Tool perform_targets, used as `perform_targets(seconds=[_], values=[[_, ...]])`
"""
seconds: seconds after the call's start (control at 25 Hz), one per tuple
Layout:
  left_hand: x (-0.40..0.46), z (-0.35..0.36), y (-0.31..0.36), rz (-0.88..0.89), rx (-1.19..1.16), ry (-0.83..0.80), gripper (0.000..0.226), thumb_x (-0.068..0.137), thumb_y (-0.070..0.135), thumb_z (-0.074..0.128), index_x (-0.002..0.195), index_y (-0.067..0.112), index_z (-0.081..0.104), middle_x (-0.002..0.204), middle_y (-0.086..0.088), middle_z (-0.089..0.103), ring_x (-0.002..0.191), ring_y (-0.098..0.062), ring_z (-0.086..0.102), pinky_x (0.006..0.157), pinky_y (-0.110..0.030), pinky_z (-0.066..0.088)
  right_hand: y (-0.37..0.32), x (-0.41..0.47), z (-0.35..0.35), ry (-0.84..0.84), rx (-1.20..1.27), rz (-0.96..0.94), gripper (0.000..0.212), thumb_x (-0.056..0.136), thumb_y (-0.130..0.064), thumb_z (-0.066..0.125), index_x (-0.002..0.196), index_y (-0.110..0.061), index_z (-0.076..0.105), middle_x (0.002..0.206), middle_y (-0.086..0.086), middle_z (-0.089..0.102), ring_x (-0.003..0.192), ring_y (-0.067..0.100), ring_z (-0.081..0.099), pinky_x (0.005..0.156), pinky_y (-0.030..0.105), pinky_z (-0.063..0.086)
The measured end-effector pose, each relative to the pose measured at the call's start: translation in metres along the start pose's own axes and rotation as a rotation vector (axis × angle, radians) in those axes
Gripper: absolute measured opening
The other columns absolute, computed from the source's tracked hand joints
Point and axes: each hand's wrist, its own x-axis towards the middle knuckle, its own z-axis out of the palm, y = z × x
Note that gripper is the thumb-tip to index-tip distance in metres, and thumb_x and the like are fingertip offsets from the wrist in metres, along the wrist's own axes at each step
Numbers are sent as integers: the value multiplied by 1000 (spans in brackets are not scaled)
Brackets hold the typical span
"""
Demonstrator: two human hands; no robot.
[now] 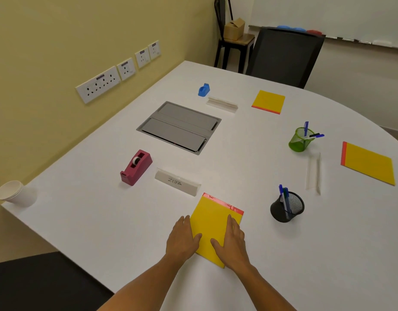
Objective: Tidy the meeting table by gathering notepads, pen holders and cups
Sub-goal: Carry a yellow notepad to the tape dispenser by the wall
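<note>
1. Both hands lie flat on the nearest yellow notepad (212, 223), low centre of frame. Left hand (182, 237) covers its left edge, right hand (231, 240) its right side. Fingers of both are straight and spread, pressing down, gripping nothing.
2. Other task items are scattered: second notepad (268, 101) upper centre-right, third notepad (370, 163) at right edge, green pen holder (300, 140) right of centre, black pen holder (287, 206) just right of the hands, stacked paper cups (14, 194) at far left on the table (103, 221) corner.
3. Judged stage: gathering barely begun; nothing is collected yet.
4. Risks:
   - Flat pad, flat palms: no edge purchase, so it may slide rather than lift.
   - Black holder sits near the right hand; a sideways sweep could tip it and spill pens.
   - Cups sit at the table corner; a careless reach could knock them off.
   - The name card (177, 184) lies just beyond the pad; pushing forward would shove it.
</note>
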Motion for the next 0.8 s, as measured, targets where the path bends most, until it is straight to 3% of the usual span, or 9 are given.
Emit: perform_targets(seconds=[0.44,0.56,0.8], values=[[14,23,-13,-14,-51,-115,89,94,57,49,156,11,4,164,-10,10,151,-31,13,121,-45,21,10,5,21,-104,-26,89,109,89,-57,63,156,-19,-15,167,7,-5,152,33,9,119,44,25],[15,28,-15,-26,-94,-162,92,93,54,54,155,8,4,164,-12,11,148,-31,22,118,-44,28,13,1,29,-190,11,134,118,85,-60,66,156,-21,-19,166,9,-9,152,34,4,120,47,22],[22,31,-11,-54,-38,-101,82,92,53,55,149,5,20,148,-15,36,134,-31,39,107,-39,37,12,2,30,-208,-17,147,119,84,-62,66,155,-20,-20,166,8,-9,152,34,1,119,47,23]])
